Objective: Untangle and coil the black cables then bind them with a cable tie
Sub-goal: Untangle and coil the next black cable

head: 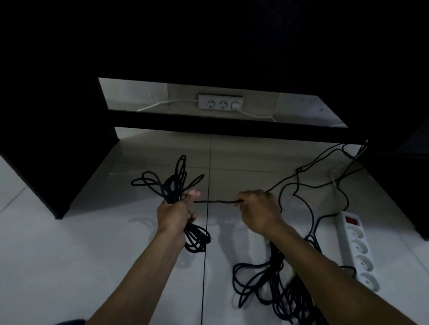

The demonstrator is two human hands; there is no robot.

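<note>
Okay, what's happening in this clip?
A person is gathering black cable over a white tiled floor. The left hand grips a bundle of coiled black cable loops, while the right hand pinches the strand stretched between the hands. More tangled black cable lies on the floor beside a white power strip. No cable tie is visible.

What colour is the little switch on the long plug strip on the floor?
Red. The switch sits at the far end of the white power strip, seen in the head view.
</note>
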